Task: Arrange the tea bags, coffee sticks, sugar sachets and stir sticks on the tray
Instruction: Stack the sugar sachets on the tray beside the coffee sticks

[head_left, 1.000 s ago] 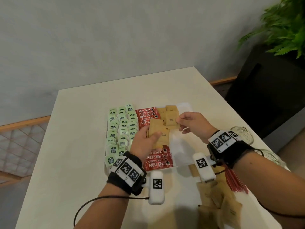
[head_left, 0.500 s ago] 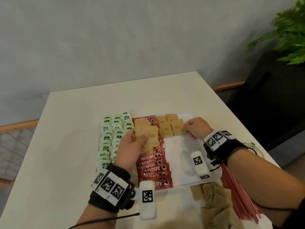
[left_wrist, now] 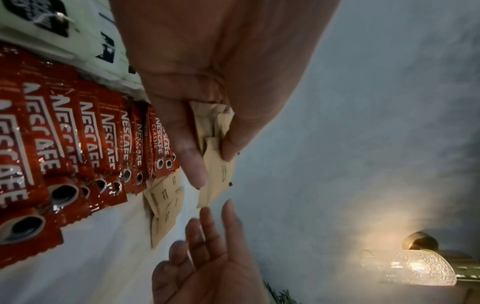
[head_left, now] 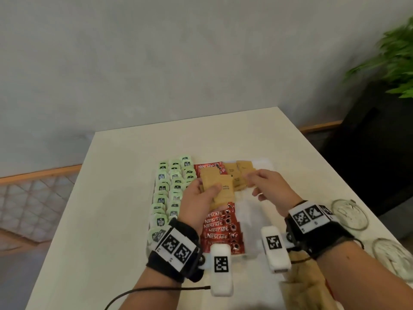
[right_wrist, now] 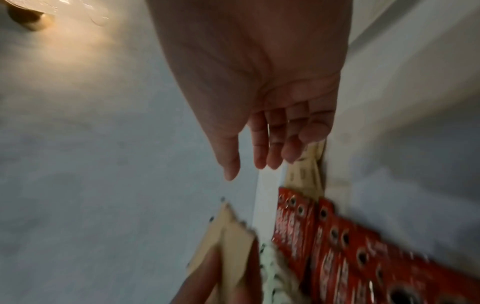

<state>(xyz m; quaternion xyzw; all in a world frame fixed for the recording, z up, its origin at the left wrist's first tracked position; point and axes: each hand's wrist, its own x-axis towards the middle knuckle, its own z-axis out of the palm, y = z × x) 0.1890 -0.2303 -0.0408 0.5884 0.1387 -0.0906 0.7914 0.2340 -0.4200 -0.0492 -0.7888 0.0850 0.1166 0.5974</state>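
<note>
My left hand (head_left: 210, 193) grips a small stack of brown sugar sachets (head_left: 220, 186) above the row of red coffee sticks (head_left: 220, 229). In the left wrist view thumb and fingers pinch the stack (left_wrist: 215, 176). My right hand (head_left: 252, 186) is open and holds nothing, its fingertips close to the stack's right edge; the right wrist view shows its straight, bare fingers (right_wrist: 272, 156). Below it, several sachets (head_left: 234, 173) lie at the far end of the white tray (head_left: 252, 215). Green tea bags (head_left: 169, 186) fill the tray's left side. The stir sticks are hidden under my right forearm.
A loose pile of brown sachets (head_left: 301, 280) lies on the table near the tray's front right corner. Two clear round objects (head_left: 348, 214) rest at the table's right edge. A black planter (head_left: 368, 142) with a fern stands beyond that edge.
My right hand set a sachet on the tray's far end, let it go, and has come back empty toward the stack. The left hand kept hold of its stack.
</note>
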